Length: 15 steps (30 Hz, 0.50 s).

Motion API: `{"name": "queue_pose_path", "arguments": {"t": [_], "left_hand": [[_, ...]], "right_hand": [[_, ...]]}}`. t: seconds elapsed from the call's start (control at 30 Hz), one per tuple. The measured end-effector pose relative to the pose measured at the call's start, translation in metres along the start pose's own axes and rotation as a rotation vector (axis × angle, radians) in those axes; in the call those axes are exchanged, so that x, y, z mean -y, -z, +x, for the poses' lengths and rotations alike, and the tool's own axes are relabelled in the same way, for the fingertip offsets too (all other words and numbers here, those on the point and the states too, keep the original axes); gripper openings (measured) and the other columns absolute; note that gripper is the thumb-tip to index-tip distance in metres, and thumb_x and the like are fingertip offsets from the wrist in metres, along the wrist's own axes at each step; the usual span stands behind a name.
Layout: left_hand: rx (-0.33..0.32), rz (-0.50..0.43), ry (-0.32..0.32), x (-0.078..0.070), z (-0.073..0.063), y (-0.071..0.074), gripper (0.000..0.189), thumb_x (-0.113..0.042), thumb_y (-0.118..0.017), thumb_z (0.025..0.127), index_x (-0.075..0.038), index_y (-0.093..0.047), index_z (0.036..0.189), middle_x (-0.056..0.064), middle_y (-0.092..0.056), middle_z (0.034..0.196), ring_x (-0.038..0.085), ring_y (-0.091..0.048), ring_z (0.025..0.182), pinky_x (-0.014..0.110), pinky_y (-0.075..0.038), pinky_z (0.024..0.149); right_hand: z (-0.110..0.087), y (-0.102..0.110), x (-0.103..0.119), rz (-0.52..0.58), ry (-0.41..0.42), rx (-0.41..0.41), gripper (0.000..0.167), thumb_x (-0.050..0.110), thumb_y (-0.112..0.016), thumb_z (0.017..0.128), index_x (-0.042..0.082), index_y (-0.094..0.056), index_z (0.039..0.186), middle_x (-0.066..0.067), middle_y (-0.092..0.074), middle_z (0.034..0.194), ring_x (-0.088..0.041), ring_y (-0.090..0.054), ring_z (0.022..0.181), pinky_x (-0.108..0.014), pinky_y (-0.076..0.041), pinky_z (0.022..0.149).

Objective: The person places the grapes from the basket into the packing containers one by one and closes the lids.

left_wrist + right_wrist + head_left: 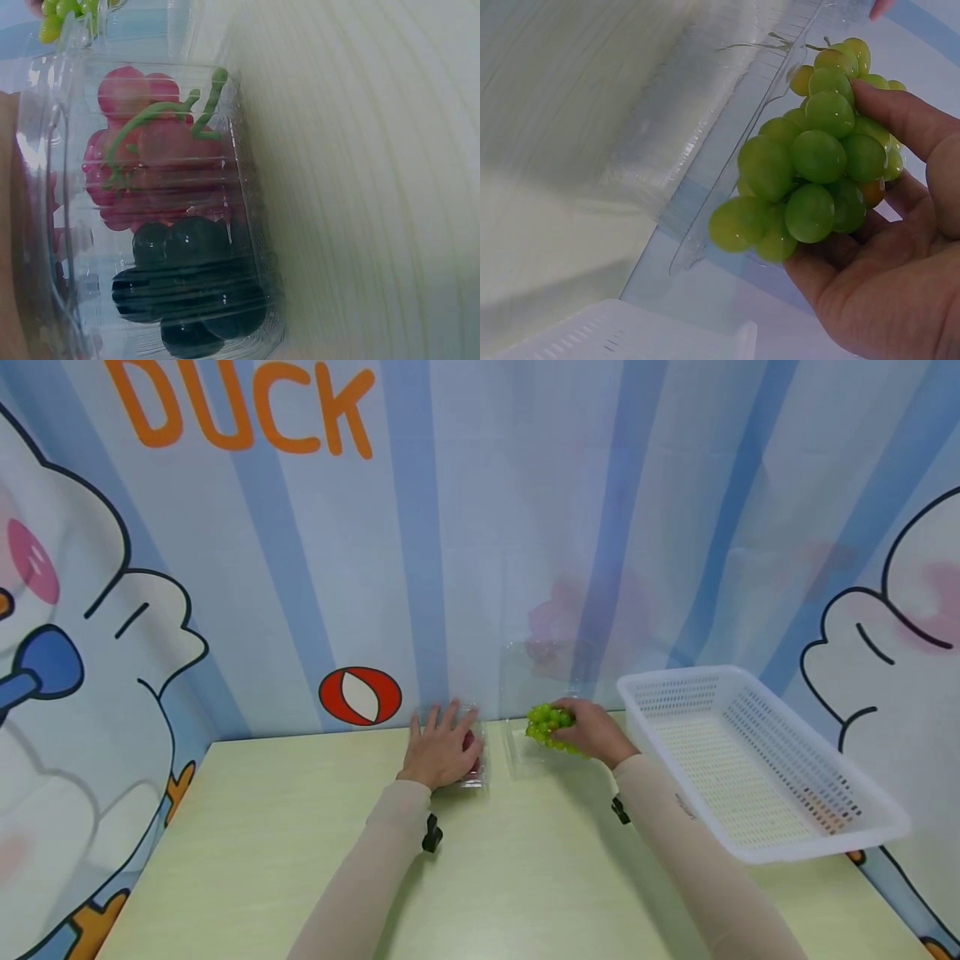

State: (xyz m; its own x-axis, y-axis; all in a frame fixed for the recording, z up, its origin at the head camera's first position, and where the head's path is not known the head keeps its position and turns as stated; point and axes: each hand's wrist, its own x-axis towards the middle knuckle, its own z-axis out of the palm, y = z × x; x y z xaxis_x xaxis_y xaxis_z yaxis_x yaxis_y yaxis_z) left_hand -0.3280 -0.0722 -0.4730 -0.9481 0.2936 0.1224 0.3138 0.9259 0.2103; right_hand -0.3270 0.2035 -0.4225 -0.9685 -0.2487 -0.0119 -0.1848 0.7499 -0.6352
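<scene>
My left hand (437, 750) rests, fingers spread, on top of a clear plastic box (472, 779) near the table's back edge. Through the box's side, the left wrist view shows red grapes (161, 142) with a green stem, and dark grapes (199, 247) beside them. My right hand (602, 735) holds a bunch of green grapes (817, 157) between thumb and fingers. Below that bunch is a second clear plastic box (528, 764), its lid (536, 672) raised against the backdrop. No fruit shows inside the visible part of this box.
A white perforated basket (821, 847) stands at the right of the table (300, 860), close to my right forearm. Directly behind the table hangs a blue striped cartoon backdrop (480, 527).
</scene>
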Motion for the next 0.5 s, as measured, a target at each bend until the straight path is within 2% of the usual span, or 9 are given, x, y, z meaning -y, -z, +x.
{"name": "queue_pose_path", "arguments": {"t": [0.23,0.5], "left_hand": [[0.000,0.008,0.000,-0.0003,-0.0005,0.0014,0.061,-0.052,-0.036,0.104,-0.032,-0.031,0.161,0.007,-0.021,0.169,0.039,-0.018,0.154,0.067,-0.008,0.121],[-0.002,0.015,0.003,0.0003,0.0004,-0.0007,0.061,-0.053,-0.035,0.104,-0.033,-0.030,0.161,0.005,-0.021,0.170,0.038,-0.018,0.155,0.067,-0.008,0.121]], "right_hand": [[0.0042,-0.0037,0.0010,-0.008,-0.013,0.003,0.053,0.012,-0.071,0.095,0.003,-0.054,0.144,-0.022,-0.056,0.142,-0.037,-0.057,0.123,-0.052,-0.049,0.103],[0.0076,-0.0080,0.0037,0.011,0.026,0.024,0.052,0.007,-0.071,0.094,0.001,-0.055,0.143,-0.022,-0.056,0.142,-0.038,-0.058,0.123,-0.052,-0.050,0.102]]}}
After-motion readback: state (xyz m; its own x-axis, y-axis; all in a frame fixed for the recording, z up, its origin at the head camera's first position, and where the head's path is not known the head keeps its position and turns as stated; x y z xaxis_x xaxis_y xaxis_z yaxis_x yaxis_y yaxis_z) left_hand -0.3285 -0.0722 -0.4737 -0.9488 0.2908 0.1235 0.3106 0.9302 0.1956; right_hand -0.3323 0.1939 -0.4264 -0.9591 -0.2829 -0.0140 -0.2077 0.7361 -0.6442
